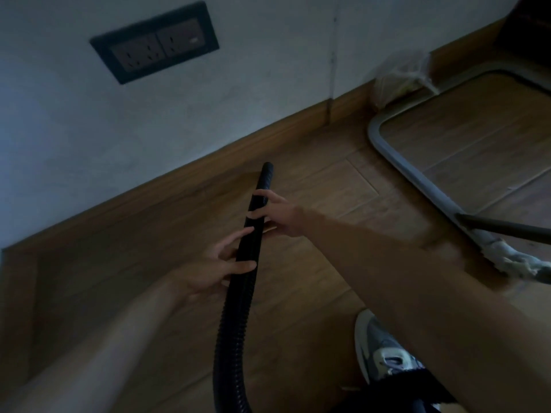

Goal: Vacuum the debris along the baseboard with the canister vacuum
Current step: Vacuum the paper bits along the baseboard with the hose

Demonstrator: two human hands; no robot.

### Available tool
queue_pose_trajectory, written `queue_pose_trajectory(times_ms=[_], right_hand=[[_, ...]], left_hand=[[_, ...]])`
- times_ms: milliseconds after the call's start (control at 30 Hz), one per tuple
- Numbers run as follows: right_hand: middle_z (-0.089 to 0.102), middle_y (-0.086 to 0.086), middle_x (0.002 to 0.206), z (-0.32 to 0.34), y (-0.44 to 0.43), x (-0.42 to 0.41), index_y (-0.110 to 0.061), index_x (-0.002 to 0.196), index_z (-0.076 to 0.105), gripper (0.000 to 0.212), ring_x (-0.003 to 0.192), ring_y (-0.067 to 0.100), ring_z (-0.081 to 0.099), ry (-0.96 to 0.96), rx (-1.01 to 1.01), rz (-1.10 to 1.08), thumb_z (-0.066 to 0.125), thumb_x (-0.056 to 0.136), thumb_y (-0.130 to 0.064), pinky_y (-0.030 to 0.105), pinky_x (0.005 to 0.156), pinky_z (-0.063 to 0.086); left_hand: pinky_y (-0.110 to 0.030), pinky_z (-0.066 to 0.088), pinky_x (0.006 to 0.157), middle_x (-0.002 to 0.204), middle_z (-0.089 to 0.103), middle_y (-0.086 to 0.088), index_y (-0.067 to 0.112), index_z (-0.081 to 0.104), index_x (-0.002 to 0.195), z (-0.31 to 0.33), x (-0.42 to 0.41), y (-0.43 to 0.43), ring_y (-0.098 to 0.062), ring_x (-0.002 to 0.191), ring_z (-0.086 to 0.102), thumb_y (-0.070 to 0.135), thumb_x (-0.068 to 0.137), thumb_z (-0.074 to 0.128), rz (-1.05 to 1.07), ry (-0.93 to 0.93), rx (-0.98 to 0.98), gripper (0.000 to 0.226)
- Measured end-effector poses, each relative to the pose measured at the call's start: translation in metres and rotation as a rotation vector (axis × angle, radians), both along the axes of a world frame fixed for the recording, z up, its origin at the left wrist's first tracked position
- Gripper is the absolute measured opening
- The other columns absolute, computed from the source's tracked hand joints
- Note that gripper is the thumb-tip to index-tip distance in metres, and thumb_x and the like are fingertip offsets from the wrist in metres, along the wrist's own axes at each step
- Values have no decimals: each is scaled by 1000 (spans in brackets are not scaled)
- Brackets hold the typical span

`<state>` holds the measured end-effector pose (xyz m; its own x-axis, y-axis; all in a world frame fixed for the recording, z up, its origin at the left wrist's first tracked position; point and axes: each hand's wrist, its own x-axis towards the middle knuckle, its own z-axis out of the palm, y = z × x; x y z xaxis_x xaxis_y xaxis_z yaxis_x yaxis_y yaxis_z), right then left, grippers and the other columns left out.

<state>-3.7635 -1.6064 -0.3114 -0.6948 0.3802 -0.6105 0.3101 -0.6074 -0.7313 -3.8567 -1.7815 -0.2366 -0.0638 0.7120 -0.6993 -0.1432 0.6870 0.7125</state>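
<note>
A black ribbed vacuum hose (235,320) rises from the bottom of the head view and points at the wooden baseboard (190,174). Its open end (267,168) hovers just short of the baseboard, above the wood floor. My right hand (275,213) grips the hose near its tip. My left hand (219,269) holds it lower down, fingers wrapped around from the left. The canister itself is out of view. No debris shows clearly in the dim light.
A grey metal frame (417,174) lies on the floor at the right, with frayed wrapping (512,263) on one leg. A crumpled clear plastic bag (402,76) sits against the baseboard. A dark wall socket (155,43) is above. My shoe (384,350) stands at bottom right.
</note>
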Motion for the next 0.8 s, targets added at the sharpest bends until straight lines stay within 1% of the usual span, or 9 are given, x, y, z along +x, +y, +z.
queue_pose_trajectory(times_ms=[33, 67, 167, 267, 333, 433, 567, 700, 800], right_hand=[[54, 11, 132, 0, -5, -6, -36, 139, 45, 63, 94, 29, 67, -3, 8, 29, 67, 90, -3, 35, 61, 60], [54, 11, 132, 0, -10, -12, -36, 140, 44, 64, 95, 29, 67, -6, 15, 58, 67, 90, -3, 36, 62, 60], [55, 11, 131, 1, -25, -29, -37, 140, 43, 64, 97, 30, 67, -10, 30, 120, 67, 90, -5, 37, 66, 60], [52, 9, 134, 6, -38, -43, -38, 139, 41, 65, 100, 30, 66, -12, 44, 185, 69, 90, -8, 38, 71, 59], [49, 9, 137, 8, -44, -49, -39, 140, 39, 66, 101, 30, 65, -17, 53, 212, 69, 90, -9, 37, 69, 58], [48, 8, 135, 9, -50, -51, -37, 143, 37, 67, 98, 28, 64, -30, 63, 226, 68, 91, -8, 35, 66, 57], [51, 9, 134, 8, -53, -44, -34, 146, 36, 67, 94, 26, 65, -48, 84, 221, 67, 92, -8, 33, 63, 57], [51, 11, 137, 10, -52, -28, -34, 145, 37, 67, 100, 29, 66, -62, 80, 164, 68, 91, -8, 34, 64, 58], [51, 12, 136, 15, -46, -9, -34, 144, 36, 67, 99, 29, 66, -72, 78, 95, 67, 91, -7, 35, 64, 59]], left_hand=[[-38, 57, 76, 132, 57, 1, 45, 51, 134, 0, -1, -7, -26, 111, 63, 20, 63, 91, 18, -3, -3, 86], [-38, 57, 75, 131, 58, 1, 45, 50, 135, 0, -3, -14, -25, 110, 63, 16, 69, 86, 43, 1, -7, 80], [-39, 57, 79, 130, 59, 5, 44, 49, 137, 1, -7, -32, -22, 111, 62, 6, 82, 71, 120, 10, -7, 71], [-37, 57, 80, 130, 58, 9, 44, 49, 137, 4, -14, -49, -21, 114, 61, 4, 84, 69, 162, 10, 10, 69], [-36, 58, 81, 129, 59, 10, 43, 49, 137, 4, -17, -58, -20, 116, 60, 3, 86, 68, 186, 10, 21, 68], [-42, 56, 90, 132, 58, 10, 42, 49, 138, 0, -18, -66, -20, 119, 59, 2, 86, 68, 206, 1, 39, 68], [-44, 54, 95, 135, 56, 10, 46, 48, 138, -3, -15, -69, -20, 122, 58, 6, 85, 71, 175, -21, 41, 70], [-43, 55, 92, 136, 55, 9, 47, 49, 137, -4, -12, -66, -25, 120, 59, 7, 85, 71, 109, -16, 48, 69], [-42, 57, 90, 135, 54, 9, 45, 48, 138, -2, -5, -58, -21, 117, 60, 6, 85, 70, 49, -17, 82, 69]])
